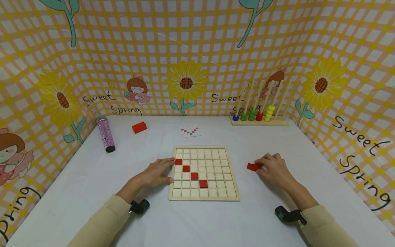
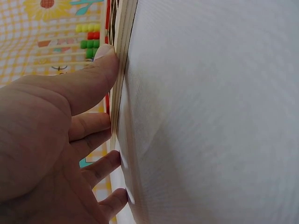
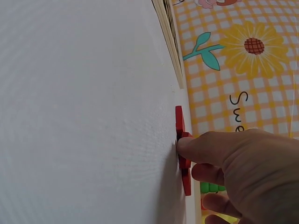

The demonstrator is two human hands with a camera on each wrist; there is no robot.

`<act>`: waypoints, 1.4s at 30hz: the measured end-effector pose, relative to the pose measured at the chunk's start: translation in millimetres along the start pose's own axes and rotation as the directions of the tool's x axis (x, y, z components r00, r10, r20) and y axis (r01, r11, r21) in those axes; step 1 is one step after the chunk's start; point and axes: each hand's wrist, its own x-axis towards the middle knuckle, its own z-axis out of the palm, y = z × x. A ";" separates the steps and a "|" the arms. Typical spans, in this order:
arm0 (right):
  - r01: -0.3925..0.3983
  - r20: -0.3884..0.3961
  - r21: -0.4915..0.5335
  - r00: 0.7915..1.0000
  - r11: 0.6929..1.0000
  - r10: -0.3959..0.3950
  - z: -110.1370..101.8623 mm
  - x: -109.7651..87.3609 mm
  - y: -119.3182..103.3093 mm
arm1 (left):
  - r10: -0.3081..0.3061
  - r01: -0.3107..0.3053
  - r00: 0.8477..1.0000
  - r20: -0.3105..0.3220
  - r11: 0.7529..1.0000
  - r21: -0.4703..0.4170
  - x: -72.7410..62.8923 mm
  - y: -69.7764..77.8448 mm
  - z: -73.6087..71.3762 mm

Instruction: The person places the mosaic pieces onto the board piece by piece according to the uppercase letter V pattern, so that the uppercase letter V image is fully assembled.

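A wooden grid board (image 1: 204, 198) lies flat in the middle of the table, with red square tiles (image 1: 194, 176) set diagonally in several cells. My left hand (image 1: 155, 174) touches the board's left edge, fingers extended; in the left wrist view the thumb (image 2: 105, 70) presses the rim. To the right of the board, loose red tiles (image 1: 251, 166) lie on the white cloth. My right hand (image 1: 275, 170) pinches one red tile (image 3: 187, 162) among them, its thumb (image 3: 205, 147) on the near side. Other red tiles stick out on both sides of it.
Behind the board lies a small card (image 1: 190, 130) printed with a grid and red squares. A red block (image 1: 139, 127) and a glittery pink microphone (image 1: 106, 133) are at the back left. At the back right stands a wooden peg abacus (image 1: 260, 122) with coloured beads. Patterned cloth walls (image 1: 197, 44) surround the table.
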 end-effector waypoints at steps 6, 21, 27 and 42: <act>0.009 -0.003 0.007 1.000 1.000 -0.009 0.9 0.3 1.1 | 0.005 -0.005 1.000 -0.001 1.000 0.005 0.1 0.0 -0.1; 0.026 -0.027 -0.002 0.999 1.000 -0.026 2.1 0.7 3.7 | 0.012 -0.012 1.000 -0.002 1.000 0.009 0.0 0.3 0.0; 0.020 -0.039 0.018 0.999 1.000 -0.020 0.7 0.5 0.2 | 0.010 -0.010 1.000 0.000 1.000 0.011 -0.3 0.4 -0.3; 0.058 -0.044 0.062 0.997 0.996 -0.056 -0.8 2.2 -28.6 | 0.026 -0.026 1.000 0.005 1.000 0.007 -1.5 -0.2 -1.1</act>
